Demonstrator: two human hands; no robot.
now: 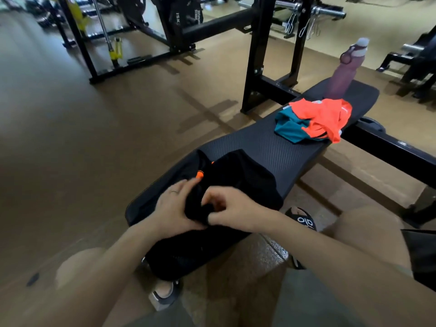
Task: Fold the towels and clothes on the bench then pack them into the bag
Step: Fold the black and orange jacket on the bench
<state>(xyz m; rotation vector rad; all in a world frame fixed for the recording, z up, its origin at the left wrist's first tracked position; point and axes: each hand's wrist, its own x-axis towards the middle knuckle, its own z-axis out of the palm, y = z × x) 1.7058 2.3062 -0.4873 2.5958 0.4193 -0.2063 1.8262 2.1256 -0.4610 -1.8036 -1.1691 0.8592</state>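
My left hand [174,206] and right hand [232,212] both pinch the black garment [245,178], fingers curled shut on it, at the bench's [295,149] near end.

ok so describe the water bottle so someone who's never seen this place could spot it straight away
Find the long black padded bench running away from the person. At its far end, just past a crumpled pile of orange and teal clothes, a water bottle stands upright on the pad. It is the only mauve-purple thing there, tall and slim with a pale cap, unlike the soft fabric beside it.
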